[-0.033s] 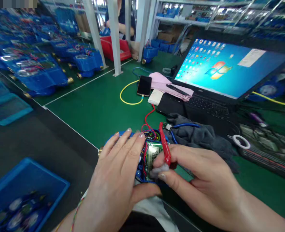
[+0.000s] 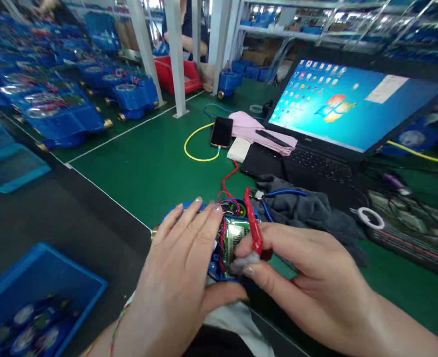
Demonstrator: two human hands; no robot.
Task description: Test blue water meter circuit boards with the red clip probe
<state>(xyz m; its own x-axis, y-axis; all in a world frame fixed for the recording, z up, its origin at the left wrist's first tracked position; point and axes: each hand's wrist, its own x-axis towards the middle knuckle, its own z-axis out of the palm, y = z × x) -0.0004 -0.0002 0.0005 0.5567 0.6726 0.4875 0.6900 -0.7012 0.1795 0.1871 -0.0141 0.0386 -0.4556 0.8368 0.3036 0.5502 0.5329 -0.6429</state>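
My left hand lies over the left side of a blue meter body, its fingers nearly straight and side by side. Inside the meter a green circuit board with a small display shows between my hands, with red and blue wires beside it. My right hand pinches a red-wrapped tool with greyish material at its lower end, over the board's lower right. What the tool's tip touches is hidden by my fingers. A red wire runs up from the meter.
A laptop, a phone, pink cloth and blue-handled pliers on dark cloth lie beyond. Many blue meters stand at the left. A blue bin is lower left. Another person is behind the posts.
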